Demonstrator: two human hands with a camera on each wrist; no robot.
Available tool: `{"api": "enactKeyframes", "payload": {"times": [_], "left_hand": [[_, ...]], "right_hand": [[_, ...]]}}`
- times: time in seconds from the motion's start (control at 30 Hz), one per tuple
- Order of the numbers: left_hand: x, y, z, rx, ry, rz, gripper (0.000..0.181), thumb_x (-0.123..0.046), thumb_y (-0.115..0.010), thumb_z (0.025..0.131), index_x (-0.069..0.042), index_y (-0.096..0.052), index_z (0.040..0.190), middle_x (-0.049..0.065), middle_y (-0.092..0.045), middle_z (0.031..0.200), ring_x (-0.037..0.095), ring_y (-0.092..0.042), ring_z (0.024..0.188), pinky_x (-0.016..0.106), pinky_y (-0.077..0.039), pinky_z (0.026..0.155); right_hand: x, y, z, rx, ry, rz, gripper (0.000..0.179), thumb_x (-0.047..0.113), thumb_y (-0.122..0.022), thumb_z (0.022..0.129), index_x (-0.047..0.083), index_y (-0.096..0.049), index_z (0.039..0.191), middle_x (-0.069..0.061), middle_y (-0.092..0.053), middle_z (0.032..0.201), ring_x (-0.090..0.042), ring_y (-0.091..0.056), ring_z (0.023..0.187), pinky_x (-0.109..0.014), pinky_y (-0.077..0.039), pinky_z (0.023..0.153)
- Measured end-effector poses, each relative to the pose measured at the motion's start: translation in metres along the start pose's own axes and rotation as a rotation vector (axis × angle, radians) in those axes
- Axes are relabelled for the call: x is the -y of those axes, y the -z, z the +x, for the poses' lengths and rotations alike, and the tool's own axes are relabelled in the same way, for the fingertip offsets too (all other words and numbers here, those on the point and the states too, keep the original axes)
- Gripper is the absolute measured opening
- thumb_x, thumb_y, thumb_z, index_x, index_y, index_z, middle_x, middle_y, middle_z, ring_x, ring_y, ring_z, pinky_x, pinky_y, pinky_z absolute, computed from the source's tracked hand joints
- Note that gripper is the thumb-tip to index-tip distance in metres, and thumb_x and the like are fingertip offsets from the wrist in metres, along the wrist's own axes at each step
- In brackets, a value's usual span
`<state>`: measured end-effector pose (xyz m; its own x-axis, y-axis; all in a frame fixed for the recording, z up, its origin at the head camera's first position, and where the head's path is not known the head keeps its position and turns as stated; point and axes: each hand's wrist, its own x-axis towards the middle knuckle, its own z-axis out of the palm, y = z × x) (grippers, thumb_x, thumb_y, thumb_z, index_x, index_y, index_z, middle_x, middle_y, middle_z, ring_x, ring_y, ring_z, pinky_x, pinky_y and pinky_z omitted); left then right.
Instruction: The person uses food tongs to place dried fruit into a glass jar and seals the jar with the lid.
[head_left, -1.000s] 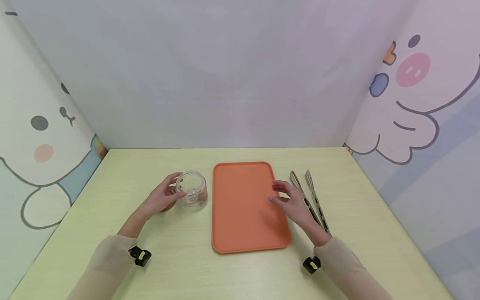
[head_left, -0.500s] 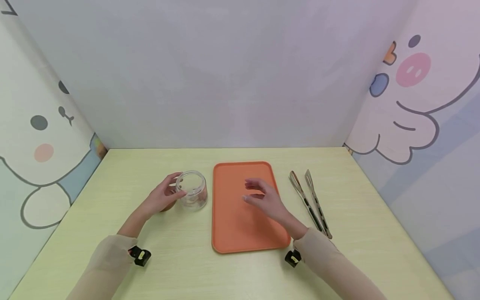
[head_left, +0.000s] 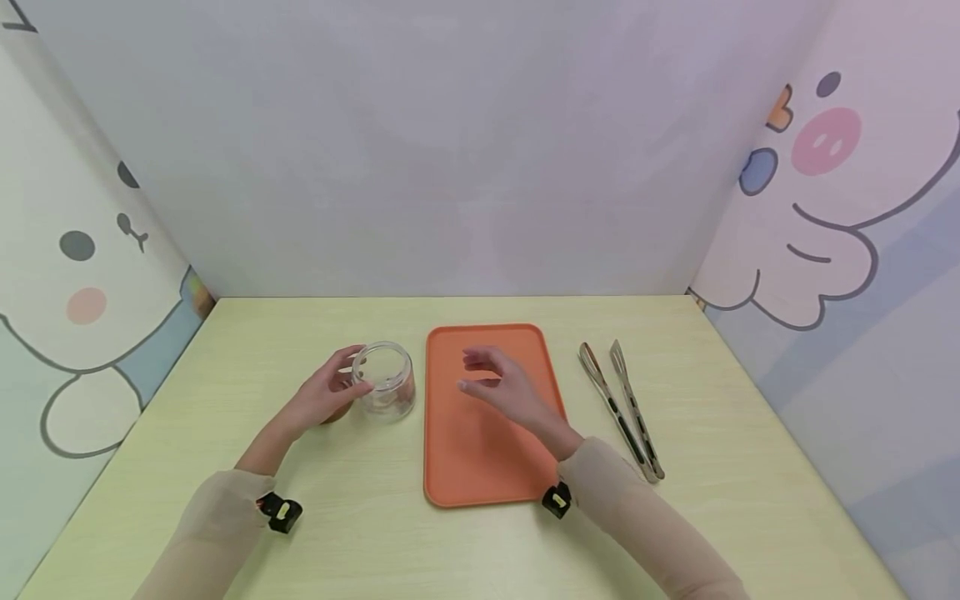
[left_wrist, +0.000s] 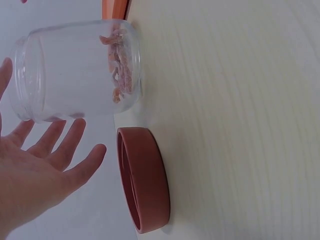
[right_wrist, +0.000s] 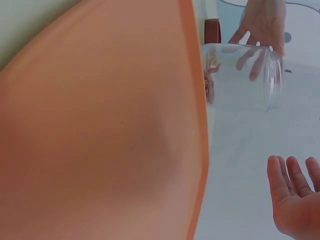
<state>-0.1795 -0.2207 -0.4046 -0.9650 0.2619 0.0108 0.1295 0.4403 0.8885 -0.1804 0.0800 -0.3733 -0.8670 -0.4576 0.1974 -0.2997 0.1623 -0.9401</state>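
A clear glass jar (head_left: 392, 406) stands upright, lidless, to the left of the orange tray. Small curled orange-brown pieces (left_wrist: 120, 70) lie at its bottom, their kind unclear. My left hand (head_left: 322, 395) holds the jar by its left side, thumb near the rim and fingers against the glass. Close beneath that hand sits a reddish-brown lid (left_wrist: 152, 185) with its hollow side up; the head view mostly hides it. My right hand (head_left: 512, 393) hovers above the tray (head_left: 459, 471), fingers loosely bent towards the jar, nothing in them.
Metal tongs (head_left: 635, 407) lie spread on the table right of the tray. The pale wooden table (head_left: 360, 542) ends at a plain back wall (head_left: 465, 167), with cartoon-printed panels at both sides.
My right hand has moved left from beside the tongs across the tray, towards the jar. The left hand and the jar have stayed in place.
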Motion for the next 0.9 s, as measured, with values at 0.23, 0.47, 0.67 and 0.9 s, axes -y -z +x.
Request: {"api": "enactKeyframes", "payload": {"times": [0.23,0.47,0.67,0.9], "left_hand": [[0.002,0.000,0.001,-0.001,-0.017,0.008,0.066,-0.025,-0.061,0.084,-0.010,-0.024,0.137,0.025,-0.034,0.129,0.034,-0.047,0.102,0.041,-0.040,0.080],[0.001,0.000,0.001,-0.003,-0.012,0.015,0.066,-0.026,-0.061,0.084,-0.010,-0.024,0.137,0.025,-0.035,0.128,0.034,-0.048,0.101,0.041,-0.040,0.080],[0.002,0.000,0.002,-0.008,-0.020,0.019,0.065,-0.025,-0.061,0.084,-0.010,-0.025,0.136,0.025,-0.036,0.128,0.034,-0.049,0.100,0.040,-0.040,0.079],[0.001,0.000,0.000,-0.010,-0.011,0.021,0.066,-0.026,-0.061,0.084,-0.010,-0.025,0.137,0.025,-0.035,0.129,0.034,-0.048,0.100,0.040,-0.040,0.079]], "right_hand": [[-0.029,-0.009,0.016,0.002,-0.020,0.003,0.050,0.024,-0.065,0.081,0.017,-0.044,0.126,-0.001,-0.050,0.115,-0.019,-0.047,0.107,-0.031,-0.041,0.083],[-0.042,-0.022,0.025,0.020,-0.014,0.006,0.052,0.024,-0.067,0.079,0.016,-0.044,0.126,-0.004,-0.051,0.114,-0.018,-0.048,0.106,-0.031,-0.040,0.084],[-0.021,-0.031,0.023,0.030,-0.015,0.034,0.049,0.010,-0.064,0.081,0.003,-0.043,0.124,-0.013,-0.051,0.112,-0.030,-0.047,0.107,-0.033,-0.040,0.083],[-0.016,-0.043,0.023,0.075,-0.071,0.062,0.050,0.006,-0.065,0.080,0.001,-0.042,0.125,-0.018,-0.049,0.113,-0.036,-0.044,0.108,-0.037,-0.039,0.086]]}}
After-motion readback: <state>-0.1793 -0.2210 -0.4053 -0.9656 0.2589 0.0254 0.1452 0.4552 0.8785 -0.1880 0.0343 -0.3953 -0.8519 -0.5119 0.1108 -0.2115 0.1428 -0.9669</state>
